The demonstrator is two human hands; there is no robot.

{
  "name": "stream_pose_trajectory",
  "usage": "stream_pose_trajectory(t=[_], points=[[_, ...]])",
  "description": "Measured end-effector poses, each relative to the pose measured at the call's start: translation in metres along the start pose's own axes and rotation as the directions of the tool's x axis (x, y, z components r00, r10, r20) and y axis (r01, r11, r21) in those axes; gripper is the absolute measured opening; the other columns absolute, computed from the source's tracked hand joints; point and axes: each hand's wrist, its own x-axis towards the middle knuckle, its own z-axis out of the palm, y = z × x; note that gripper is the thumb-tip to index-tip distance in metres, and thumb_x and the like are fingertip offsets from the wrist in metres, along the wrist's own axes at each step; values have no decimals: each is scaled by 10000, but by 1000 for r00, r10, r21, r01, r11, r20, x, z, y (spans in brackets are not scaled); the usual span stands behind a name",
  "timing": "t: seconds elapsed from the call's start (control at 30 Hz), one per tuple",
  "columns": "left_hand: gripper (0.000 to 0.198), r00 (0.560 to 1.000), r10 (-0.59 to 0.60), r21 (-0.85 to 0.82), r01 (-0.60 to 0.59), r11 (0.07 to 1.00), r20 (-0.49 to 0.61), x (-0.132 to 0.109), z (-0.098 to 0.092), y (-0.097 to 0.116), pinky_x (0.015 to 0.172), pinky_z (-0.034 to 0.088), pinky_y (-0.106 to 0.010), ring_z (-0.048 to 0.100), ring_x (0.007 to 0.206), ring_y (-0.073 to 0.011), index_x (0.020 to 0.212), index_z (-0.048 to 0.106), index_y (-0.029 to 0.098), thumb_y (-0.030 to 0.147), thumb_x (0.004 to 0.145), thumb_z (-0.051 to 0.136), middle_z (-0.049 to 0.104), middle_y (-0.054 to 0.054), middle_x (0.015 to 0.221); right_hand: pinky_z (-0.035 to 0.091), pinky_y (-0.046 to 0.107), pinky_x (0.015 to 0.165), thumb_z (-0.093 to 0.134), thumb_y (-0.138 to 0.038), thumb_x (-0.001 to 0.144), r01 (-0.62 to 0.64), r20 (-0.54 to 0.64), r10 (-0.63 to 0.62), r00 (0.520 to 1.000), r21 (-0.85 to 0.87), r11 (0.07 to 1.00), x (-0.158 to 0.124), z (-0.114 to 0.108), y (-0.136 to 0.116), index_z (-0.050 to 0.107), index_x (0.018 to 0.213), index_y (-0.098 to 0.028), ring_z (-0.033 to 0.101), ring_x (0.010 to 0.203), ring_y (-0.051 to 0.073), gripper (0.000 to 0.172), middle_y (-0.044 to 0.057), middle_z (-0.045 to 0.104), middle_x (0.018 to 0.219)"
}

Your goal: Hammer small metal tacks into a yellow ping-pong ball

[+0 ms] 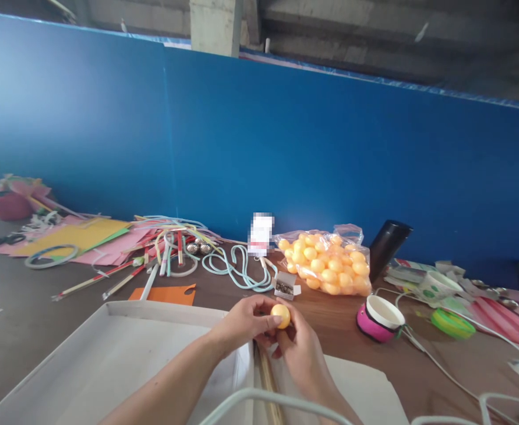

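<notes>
A small orange-yellow ping-pong ball is pinched between both of my hands, above the front middle of the table. My left hand grips it from the left, the thumb lying across its lower side. From the right, my right hand has its fingers closed around the ball's other side. Just beyond my fingers stands a small open box of dark little metal pieces. Behind it lies a clear bag full of similar balls. Thin wooden sticks run beneath my hands.
A white tray-like box fills the front left. Coiled light-blue tubing, coloured paper and an orange sheet lie behind it. On the right are a pink-and-white cup, a black cylinder, a green tape roll and white cables.
</notes>
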Motion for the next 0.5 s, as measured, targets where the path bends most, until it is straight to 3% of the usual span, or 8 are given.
stream_pose_trajectory(t=[0.1,0.17,0.3,0.43,0.5], points=[[387,998,59,56,-58,997,-14,2,1,-2,552,472,-252,583,602,-128,997,567,135,382,707,634,619,-47,762,537,294,452,530,-253,784,-7,37,4,999,79,997,0,-2,-5,404,1313,-244,645,692,217,544,72,653,1015],[370,986,143,168,-127,978,-88,2,2,-3,558,460,-242,575,629,-131,1002,558,147,356,707,635,609,-38,760,539,296,487,546,-237,778,-51,96,34,995,181,982,-1,-5,-14,387,1323,-250,642,792,238,568,72,637,1066],[300,886,405,522,-242,818,-225,-1,5,-1,636,460,-251,544,696,-120,985,567,204,288,704,633,562,-33,917,536,321,644,572,-296,798,-177,217,112,970,310,934,-3,-13,-29,439,1280,-255,594,983,266,502,74,589,1177],[303,831,551,764,-307,567,-74,-8,10,2,703,460,-285,536,790,-149,1051,546,240,216,749,561,516,-43,999,532,342,633,626,-384,765,-117,91,94,991,287,951,-1,-12,-24,524,1183,-241,614,887,260,454,76,623,1088],[390,820,573,799,-339,497,-9,-10,13,3,767,453,-298,525,902,-174,1109,520,261,141,738,542,508,-45,1034,526,341,632,656,-362,748,-64,77,43,996,305,950,1,-9,-18,563,1112,-214,617,829,246,404,79,642,1013]])
